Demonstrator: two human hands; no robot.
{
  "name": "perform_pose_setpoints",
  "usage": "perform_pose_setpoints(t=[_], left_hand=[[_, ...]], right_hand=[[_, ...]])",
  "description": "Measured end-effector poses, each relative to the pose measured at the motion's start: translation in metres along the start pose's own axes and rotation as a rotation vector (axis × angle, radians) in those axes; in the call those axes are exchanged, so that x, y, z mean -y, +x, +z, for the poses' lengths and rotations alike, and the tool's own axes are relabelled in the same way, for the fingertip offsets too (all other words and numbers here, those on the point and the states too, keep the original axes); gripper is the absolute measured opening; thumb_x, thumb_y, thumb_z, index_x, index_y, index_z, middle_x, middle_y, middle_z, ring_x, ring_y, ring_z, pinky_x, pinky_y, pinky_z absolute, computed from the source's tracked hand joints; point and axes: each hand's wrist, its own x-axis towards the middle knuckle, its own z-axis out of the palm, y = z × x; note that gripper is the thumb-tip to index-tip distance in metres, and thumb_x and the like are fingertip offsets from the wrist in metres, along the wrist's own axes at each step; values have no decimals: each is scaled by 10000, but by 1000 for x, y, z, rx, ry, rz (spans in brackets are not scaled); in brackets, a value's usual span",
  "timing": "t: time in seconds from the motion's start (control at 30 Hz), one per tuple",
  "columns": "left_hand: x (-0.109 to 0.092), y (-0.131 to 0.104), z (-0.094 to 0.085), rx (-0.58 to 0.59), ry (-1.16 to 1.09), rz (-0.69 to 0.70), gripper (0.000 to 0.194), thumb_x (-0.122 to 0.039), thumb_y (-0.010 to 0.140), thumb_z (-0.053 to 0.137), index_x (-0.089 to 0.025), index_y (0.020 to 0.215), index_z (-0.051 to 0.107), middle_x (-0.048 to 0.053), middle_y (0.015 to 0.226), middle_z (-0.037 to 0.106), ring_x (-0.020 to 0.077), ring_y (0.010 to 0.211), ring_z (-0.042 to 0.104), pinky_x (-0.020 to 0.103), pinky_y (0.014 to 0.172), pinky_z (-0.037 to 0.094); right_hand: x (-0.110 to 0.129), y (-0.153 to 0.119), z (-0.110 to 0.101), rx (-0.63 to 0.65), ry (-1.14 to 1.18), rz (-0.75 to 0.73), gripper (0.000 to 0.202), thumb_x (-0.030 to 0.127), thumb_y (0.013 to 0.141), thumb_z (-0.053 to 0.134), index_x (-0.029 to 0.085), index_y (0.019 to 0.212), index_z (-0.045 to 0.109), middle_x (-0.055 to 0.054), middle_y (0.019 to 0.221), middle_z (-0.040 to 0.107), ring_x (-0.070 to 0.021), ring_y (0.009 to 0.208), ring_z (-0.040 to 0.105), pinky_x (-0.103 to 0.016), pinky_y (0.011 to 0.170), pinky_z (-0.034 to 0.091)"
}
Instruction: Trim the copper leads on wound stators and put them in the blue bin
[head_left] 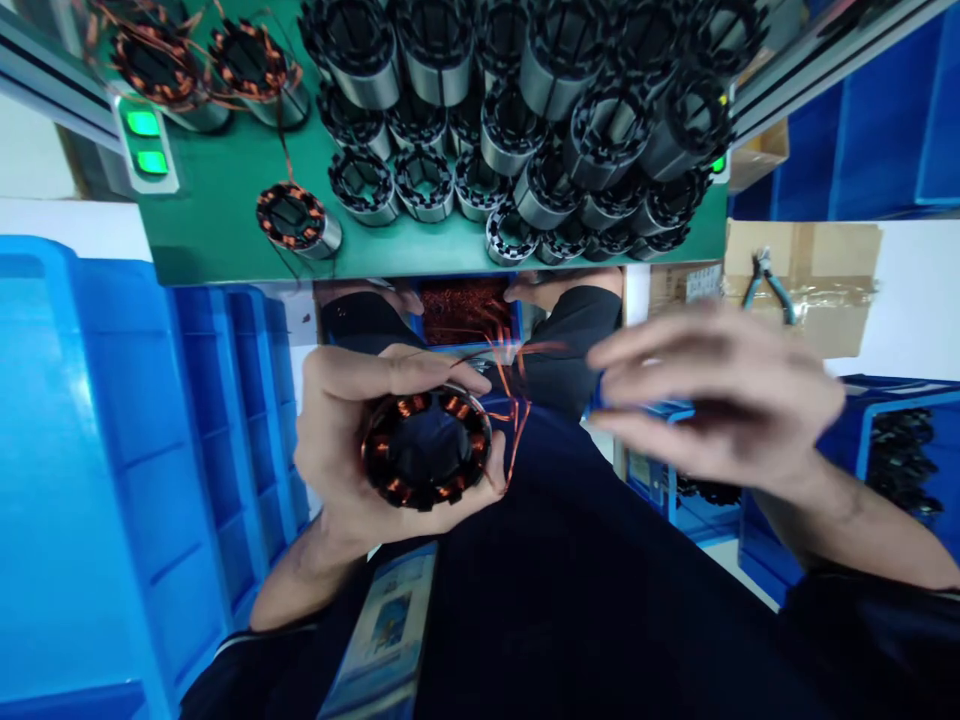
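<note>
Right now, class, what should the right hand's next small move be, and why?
I would probably bring the right hand to the wires and pinch them together: they splay loosely beside the stator, which the left hand grips, and blur hides whether the right hand holds any.

My L hand (337, 425) has a round black ring w/ copper coils (412, 406): glossy wire, dark plastic-looking rim. Far side, grey cylinders w/ black toothed tops (511, 156): satin metal walls, matt plastic-looking teeth. Flat green worktop (217, 235) under 'em: v. smooth, slight sheen. Big blue rectangular bins (82, 450), left: smooth, shiny plastic. Flat brown cardboard sheet (836, 245), right: matt, w/ glossy tape strip (844, 290). My dark navy top (570, 560): matt cloth.
</note>
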Motion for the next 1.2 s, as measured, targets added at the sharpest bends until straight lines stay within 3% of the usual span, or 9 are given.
perform_pose_setpoints(t=[0.1,0.27,0.43,0.6,0.73,0.97,1.07,1.13,1.2], left_hand=[[-7,8,7,-44,148,224,727,-338,647,1005,-356,1294,673,31,1055,667,309,970,756,542,772,653],[-9,10,9,11,173,149,672,-302,706,983,-337,1284,641,23,1047,711,292,988,760,497,762,643],[13,8,8,1,120,225,727,-307,644,1018,-308,1260,632,4,1040,671,215,852,757,383,702,627],[20,10,7,-4,148,282,746,-366,605,1018,-290,1258,665,20,1040,653,216,836,729,395,682,618],[14,12,6,79,213,307,745,-514,585,1004,-301,1225,689,49,1047,671,249,868,674,456,711,595],[20,6,2,101,248,246,595,-452,633,999,-323,1156,745,42,1012,723,244,859,690,415,740,574],[28,7,-3,103,437,229,528,-381,645,979,-293,1119,763,52,1018,735,248,879,691,396,761,553],[31,9,-5,132,589,298,516,-343,650,966,-287,1119,760,46,981,733,240,857,683,382,746,535],[31,11,-3,147,695,398,512,-351,675,948,-285,1139,743,35,937,713,228,829,665,373,716,517]], right_hand=[[22,4,10,177,12,-166,205,269,945,795,351,1132,793,-24,1237,785,-212,960,764,-340,758,632],[4,4,19,250,79,124,130,365,1021,702,313,1080,806,-41,1029,792,-193,918,756,-312,817,618],[-20,4,21,192,54,107,87,311,992,739,295,1037,811,-47,1008,791,-189,864,751,-328,789,616],[13,19,2,62,52,44,234,335,808,933,328,1013,821,-61,1108,797,-239,930,766,-378,799,645],[27,27,7,256,194,59,220,333,916,840,247,1113,791,-54,1094,796,-138,794,725,-282,721,599],[-36,23,28,386,309,208,239,434,945,802,197,915,799,-5,752,733,-103,608,637,-234,601,491],[-43,25,17,343,132,226,216,424,946,798,208,954,810,-33,908,774,-119,669,650,-259,621,506],[-28,28,9,288,-19,232,268,381,971,767,223,1185,794,-73,1190,769,-146,787,672,-296,699,552],[-5,31,8,302,-97,241,482,287,1029,658,217,1504,617,-105,1435,676,-183,944,686,-348,851,586]])
